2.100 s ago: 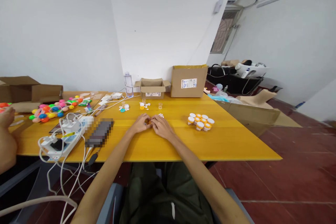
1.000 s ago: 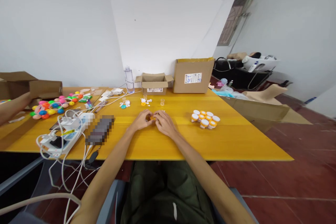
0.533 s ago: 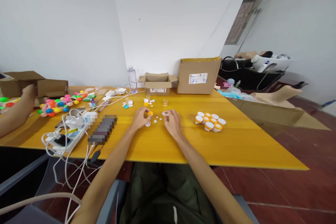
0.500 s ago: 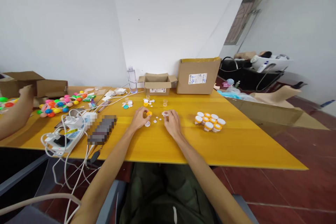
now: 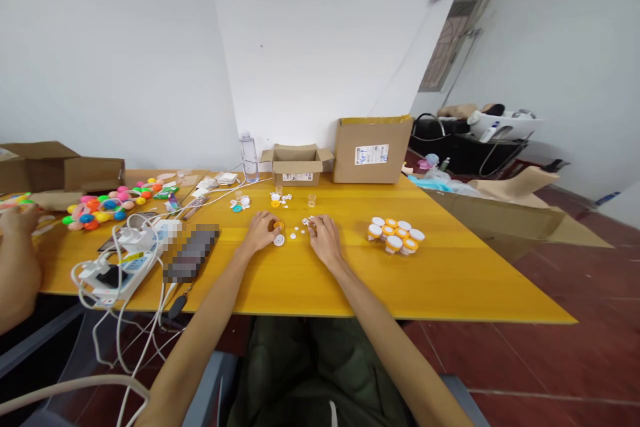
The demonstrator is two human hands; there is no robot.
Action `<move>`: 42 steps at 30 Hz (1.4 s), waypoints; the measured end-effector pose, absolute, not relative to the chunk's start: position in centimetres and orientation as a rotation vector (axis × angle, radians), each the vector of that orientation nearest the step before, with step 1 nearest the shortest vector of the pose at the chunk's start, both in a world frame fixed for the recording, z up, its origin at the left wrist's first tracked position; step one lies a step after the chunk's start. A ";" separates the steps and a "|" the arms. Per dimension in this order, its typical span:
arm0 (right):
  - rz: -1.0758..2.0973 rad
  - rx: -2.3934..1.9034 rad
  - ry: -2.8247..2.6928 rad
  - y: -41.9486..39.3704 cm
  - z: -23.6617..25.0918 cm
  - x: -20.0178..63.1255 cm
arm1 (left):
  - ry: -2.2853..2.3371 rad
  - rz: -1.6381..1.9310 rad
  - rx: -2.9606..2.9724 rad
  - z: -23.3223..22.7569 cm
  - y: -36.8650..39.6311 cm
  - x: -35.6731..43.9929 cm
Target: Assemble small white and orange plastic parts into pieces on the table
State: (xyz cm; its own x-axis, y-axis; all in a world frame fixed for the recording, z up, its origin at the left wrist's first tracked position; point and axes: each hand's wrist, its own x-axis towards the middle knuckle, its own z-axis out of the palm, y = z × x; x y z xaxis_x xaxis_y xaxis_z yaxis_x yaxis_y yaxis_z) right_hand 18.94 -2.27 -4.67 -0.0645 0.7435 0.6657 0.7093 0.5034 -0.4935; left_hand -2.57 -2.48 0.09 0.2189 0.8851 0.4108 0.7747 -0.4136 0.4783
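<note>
At the middle of the table my left hand curls its thumb and fingers around an orange ring-shaped cap. Just below the thumb lies a round white disc. Close by on the right, my right hand has its fingertips together at a small white plastic part; fine detail there is too small to make out. Between the hands, several tiny white pieces are scattered on the wood. Beyond them stand a small clear cup and a cluster of white parts with an orange ring.
To the right is a group of white-and-orange-capped small jars. Cardboard boxes and a water bottle line the wall. A power strip, cables and a phone lie left, near another person's arm and colourful balls.
My right fingers have come down slightly, and the white part shows more to their left. My left hand keeps the orange cap, slightly lower. The other person's arm has shifted down and left.
</note>
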 end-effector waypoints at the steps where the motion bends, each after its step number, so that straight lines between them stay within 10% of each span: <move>1: 0.045 -1.208 -1.796 -2.3 -4.6 18.9 | 1.594 0.963 2.310 0.1 -2.5 -2.6; 42: 0.073 -1.021 -2.178 -4.3 -2.7 17.2 | 1.416 0.891 2.535 1.5 -4.4 -1.8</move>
